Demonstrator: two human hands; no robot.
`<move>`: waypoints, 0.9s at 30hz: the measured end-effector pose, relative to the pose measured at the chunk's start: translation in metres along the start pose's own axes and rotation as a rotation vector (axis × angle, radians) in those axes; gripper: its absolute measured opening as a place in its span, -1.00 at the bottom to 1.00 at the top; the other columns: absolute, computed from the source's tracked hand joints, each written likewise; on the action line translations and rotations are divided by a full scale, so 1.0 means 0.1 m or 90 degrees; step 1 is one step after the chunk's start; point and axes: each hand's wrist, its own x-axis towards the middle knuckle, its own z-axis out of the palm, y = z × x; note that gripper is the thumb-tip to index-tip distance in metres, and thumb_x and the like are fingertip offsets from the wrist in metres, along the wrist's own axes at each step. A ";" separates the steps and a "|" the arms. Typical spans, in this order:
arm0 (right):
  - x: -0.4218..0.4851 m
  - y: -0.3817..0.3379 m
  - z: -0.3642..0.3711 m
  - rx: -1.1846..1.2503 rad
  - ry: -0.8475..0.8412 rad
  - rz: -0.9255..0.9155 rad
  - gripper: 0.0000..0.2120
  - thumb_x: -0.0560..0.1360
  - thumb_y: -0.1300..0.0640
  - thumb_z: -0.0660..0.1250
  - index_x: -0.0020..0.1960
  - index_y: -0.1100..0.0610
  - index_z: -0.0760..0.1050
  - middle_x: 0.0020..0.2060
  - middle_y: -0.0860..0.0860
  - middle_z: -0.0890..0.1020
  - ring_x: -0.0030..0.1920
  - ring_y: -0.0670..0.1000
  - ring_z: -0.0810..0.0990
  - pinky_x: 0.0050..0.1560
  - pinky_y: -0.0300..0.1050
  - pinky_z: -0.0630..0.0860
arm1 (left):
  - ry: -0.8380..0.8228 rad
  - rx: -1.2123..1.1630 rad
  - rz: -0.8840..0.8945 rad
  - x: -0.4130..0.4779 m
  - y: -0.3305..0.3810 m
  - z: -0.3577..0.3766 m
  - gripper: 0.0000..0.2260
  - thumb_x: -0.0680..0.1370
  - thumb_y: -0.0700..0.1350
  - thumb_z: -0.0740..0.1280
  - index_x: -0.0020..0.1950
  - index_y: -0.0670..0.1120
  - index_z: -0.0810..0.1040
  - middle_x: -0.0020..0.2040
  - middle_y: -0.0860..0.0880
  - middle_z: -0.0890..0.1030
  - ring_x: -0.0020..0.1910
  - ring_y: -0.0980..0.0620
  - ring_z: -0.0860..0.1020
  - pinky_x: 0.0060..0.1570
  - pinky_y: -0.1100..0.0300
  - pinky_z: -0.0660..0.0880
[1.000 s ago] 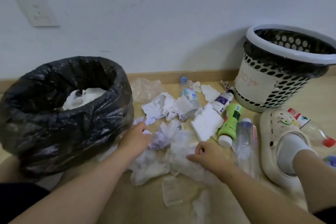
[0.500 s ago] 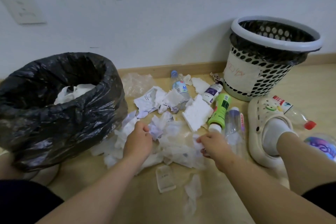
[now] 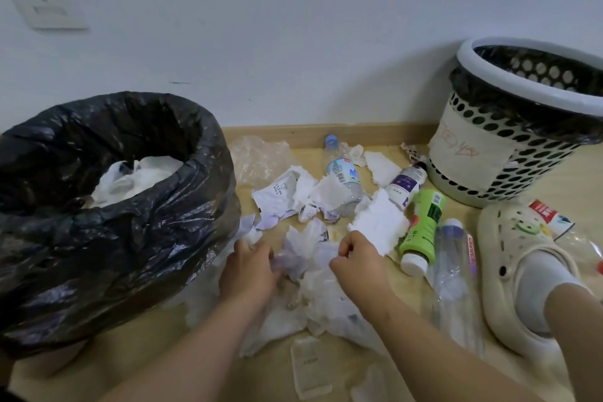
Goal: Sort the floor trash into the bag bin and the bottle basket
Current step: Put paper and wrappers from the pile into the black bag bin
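Observation:
A pile of crumpled white tissues and wrappers point(image 3: 313, 290) lies on the wooden floor in front of me. My left hand point(image 3: 249, 271) and my right hand point(image 3: 357, 263) both curl their fingers into this pile and grip tissue. The bag bin point(image 3: 107, 212), lined with black plastic and holding white paper, stands at the left. The perforated white bottle basket point(image 3: 518, 127) stands at the back right. Bottles lie between them: a clear water bottle point(image 3: 342, 173), a white and purple bottle point(image 3: 404, 184), a green bottle point(image 3: 421, 230) and a clear bottle point(image 3: 453, 268).
A foot in a cream clog point(image 3: 525, 271) rests at the right, with a crushed clear bottle point(image 3: 567, 228) beside it. A clear plastic bag point(image 3: 257, 157) lies by the skirting board. A small plastic wrapper point(image 3: 308, 365) lies near me. The wall stands close behind.
Both hands have drawn closer together over the tissue pile and gathered it between them. The view has shifted slightly to the left.

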 end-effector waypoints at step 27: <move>0.08 -0.48 0.81 -0.092 -0.214 -0.036 -0.79 0.58 0.06 0.17 0.01 0.16 0.52 -0.23 0.02 0.51 -0.16 0.03 0.47 -0.10 -0.16 0.39 | -0.148 -0.592 -0.266 -0.04 -0.35 -0.24 -0.72 0.64 -0.21 0.10 0.33 -0.25 0.36 -0.31 -0.12 0.36 -0.37 0.02 0.33 -0.46 0.25 0.35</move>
